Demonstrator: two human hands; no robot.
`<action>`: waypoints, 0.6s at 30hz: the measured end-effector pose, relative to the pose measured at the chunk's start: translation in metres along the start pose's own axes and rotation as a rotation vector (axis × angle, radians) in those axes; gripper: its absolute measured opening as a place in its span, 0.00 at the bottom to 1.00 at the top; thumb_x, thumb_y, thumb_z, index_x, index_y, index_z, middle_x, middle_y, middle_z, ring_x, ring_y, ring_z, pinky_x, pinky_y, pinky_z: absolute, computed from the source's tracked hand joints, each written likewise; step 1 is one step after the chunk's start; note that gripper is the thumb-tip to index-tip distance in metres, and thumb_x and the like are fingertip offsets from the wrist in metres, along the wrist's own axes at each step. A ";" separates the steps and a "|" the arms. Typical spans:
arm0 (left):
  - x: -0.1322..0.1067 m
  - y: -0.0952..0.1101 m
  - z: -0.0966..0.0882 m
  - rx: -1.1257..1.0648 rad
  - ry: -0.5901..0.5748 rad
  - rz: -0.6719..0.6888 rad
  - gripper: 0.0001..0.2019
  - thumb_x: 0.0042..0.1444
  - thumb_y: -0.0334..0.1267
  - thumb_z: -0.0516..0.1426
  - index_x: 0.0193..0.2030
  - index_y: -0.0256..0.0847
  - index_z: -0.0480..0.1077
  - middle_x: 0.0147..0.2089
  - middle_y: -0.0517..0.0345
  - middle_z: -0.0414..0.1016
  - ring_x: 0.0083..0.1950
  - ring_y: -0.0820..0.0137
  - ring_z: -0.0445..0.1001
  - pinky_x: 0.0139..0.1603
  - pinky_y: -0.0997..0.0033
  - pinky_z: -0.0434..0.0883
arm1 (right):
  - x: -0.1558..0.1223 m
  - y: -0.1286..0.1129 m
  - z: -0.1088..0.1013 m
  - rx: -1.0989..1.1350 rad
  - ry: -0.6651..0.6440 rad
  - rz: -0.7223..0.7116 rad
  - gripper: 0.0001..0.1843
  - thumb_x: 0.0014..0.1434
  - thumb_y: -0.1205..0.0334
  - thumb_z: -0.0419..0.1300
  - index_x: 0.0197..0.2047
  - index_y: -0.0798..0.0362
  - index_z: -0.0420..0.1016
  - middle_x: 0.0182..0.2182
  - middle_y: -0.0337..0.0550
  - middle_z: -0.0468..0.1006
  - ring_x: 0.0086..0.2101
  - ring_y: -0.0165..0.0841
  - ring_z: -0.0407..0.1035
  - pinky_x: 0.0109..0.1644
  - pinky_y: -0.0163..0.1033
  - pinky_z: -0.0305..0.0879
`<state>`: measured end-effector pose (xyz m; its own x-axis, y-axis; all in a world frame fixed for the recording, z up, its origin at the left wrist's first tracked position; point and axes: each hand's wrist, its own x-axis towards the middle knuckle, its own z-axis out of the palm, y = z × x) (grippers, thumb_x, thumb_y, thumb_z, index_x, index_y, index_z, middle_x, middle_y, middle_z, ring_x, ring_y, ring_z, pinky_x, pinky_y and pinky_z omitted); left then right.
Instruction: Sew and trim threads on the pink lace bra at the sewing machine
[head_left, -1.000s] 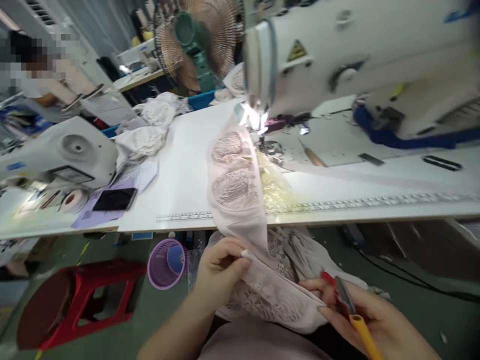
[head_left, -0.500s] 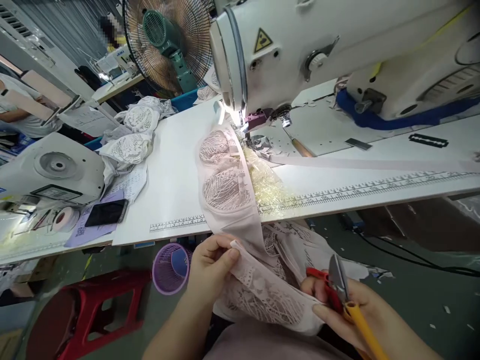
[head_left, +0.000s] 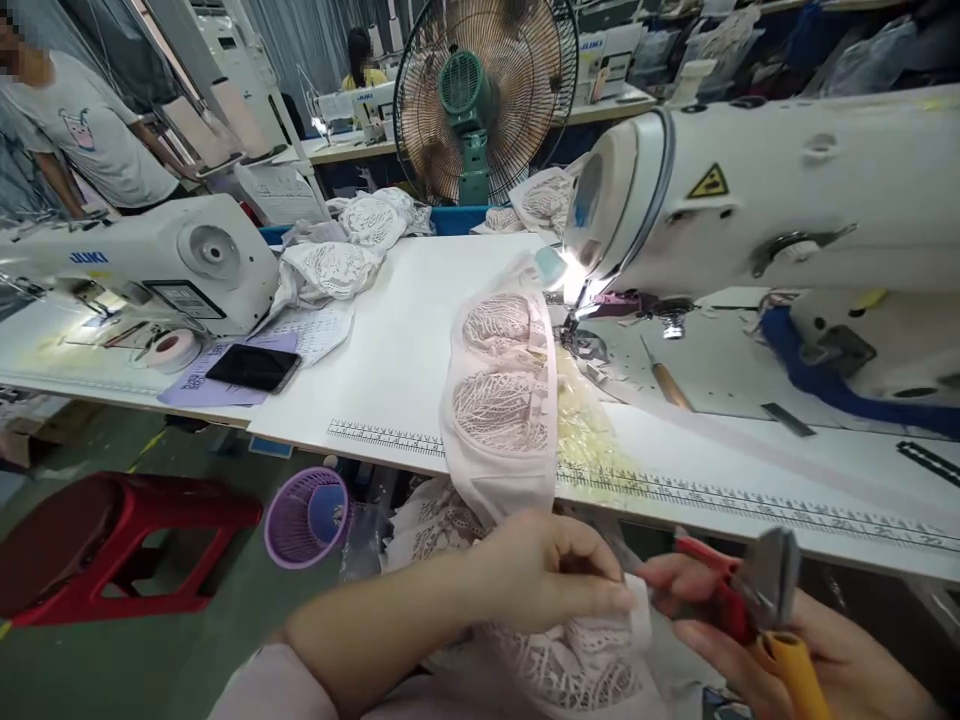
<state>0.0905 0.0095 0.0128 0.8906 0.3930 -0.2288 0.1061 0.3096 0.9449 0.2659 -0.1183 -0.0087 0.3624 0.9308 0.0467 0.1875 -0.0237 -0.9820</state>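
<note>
A chain of pale pink lace bra pieces (head_left: 501,400) runs from under the sewing machine (head_left: 757,210) needle, over the table's front edge and down to my lap. My left hand (head_left: 544,575) is closed, pinching the lace fabric (head_left: 592,665) at the lower middle. My right hand (head_left: 787,655) is closed on red-handled thread snips (head_left: 739,590) with a yellow-handled tool along the palm; the blades sit just right of my left fingertips, next to the fabric.
White table (head_left: 390,350) with a printed ruler along its front edge. A second sewing machine (head_left: 150,255), a phone (head_left: 253,368) and tape roll lie at left. White lace pieces (head_left: 334,265) are heaped behind. Fan (head_left: 480,95) at back. Purple basket (head_left: 309,515) and red stool (head_left: 112,545) on the floor. A person stands far left.
My head has lifted and turned, showing more of the room. My left hand slid right along the lace toward the snips; my right hand brought the snips up close to it.
</note>
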 end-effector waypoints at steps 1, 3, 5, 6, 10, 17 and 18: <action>0.000 0.000 0.001 0.022 -0.011 0.006 0.09 0.50 0.38 0.62 0.26 0.36 0.68 0.25 0.63 0.66 0.26 0.78 0.61 0.26 0.78 0.59 | 0.008 -0.010 0.004 0.013 -0.045 0.008 0.10 0.46 0.54 0.72 0.30 0.47 0.79 0.29 0.43 0.81 0.29 0.37 0.77 0.32 0.29 0.75; 0.000 0.002 0.002 0.054 -0.017 0.020 0.07 0.51 0.35 0.61 0.26 0.36 0.68 0.25 0.63 0.66 0.25 0.79 0.61 0.27 0.79 0.59 | 0.017 -0.023 0.012 0.026 -0.093 0.036 0.10 0.46 0.55 0.72 0.30 0.47 0.79 0.26 0.41 0.79 0.26 0.33 0.75 0.30 0.27 0.73; -0.001 0.003 0.003 0.097 0.012 0.044 0.06 0.51 0.34 0.61 0.26 0.36 0.68 0.25 0.63 0.66 0.26 0.78 0.62 0.28 0.79 0.60 | 0.019 -0.027 0.018 0.038 -0.079 0.051 0.11 0.46 0.54 0.73 0.28 0.48 0.78 0.25 0.39 0.76 0.25 0.31 0.73 0.29 0.26 0.71; -0.002 0.004 0.004 0.135 0.042 0.064 0.06 0.51 0.34 0.60 0.26 0.36 0.69 0.26 0.62 0.67 0.27 0.78 0.63 0.29 0.79 0.61 | 0.019 -0.026 0.020 0.058 -0.060 0.067 0.12 0.45 0.53 0.73 0.28 0.49 0.77 0.24 0.39 0.75 0.25 0.31 0.72 0.29 0.26 0.71; -0.007 -0.002 0.010 0.334 0.196 0.112 0.08 0.49 0.39 0.62 0.32 0.35 0.74 0.29 0.60 0.69 0.29 0.75 0.65 0.27 0.78 0.61 | 0.014 -0.012 0.020 0.182 -0.027 0.162 0.16 0.46 0.49 0.72 0.29 0.51 0.76 0.28 0.41 0.74 0.29 0.33 0.73 0.34 0.30 0.74; -0.005 -0.011 0.019 0.105 0.246 -0.129 0.09 0.50 0.39 0.61 0.31 0.33 0.74 0.21 0.65 0.62 0.21 0.78 0.58 0.22 0.78 0.55 | 0.015 0.008 0.010 0.127 -0.166 0.182 0.12 0.52 0.51 0.68 0.33 0.48 0.74 0.33 0.44 0.74 0.36 0.39 0.73 0.40 0.38 0.75; -0.004 -0.008 0.019 0.075 0.234 -0.165 0.08 0.50 0.38 0.61 0.30 0.33 0.74 0.20 0.65 0.61 0.21 0.78 0.58 0.22 0.78 0.55 | 0.013 0.013 0.007 0.096 -0.164 0.176 0.13 0.53 0.50 0.67 0.36 0.48 0.74 0.35 0.45 0.75 0.37 0.40 0.74 0.42 0.38 0.75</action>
<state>0.0947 -0.0106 0.0103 0.7333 0.5347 -0.4200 0.2811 0.3240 0.9033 0.2665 -0.1041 -0.0220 0.2274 0.9624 -0.1487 0.0444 -0.1628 -0.9857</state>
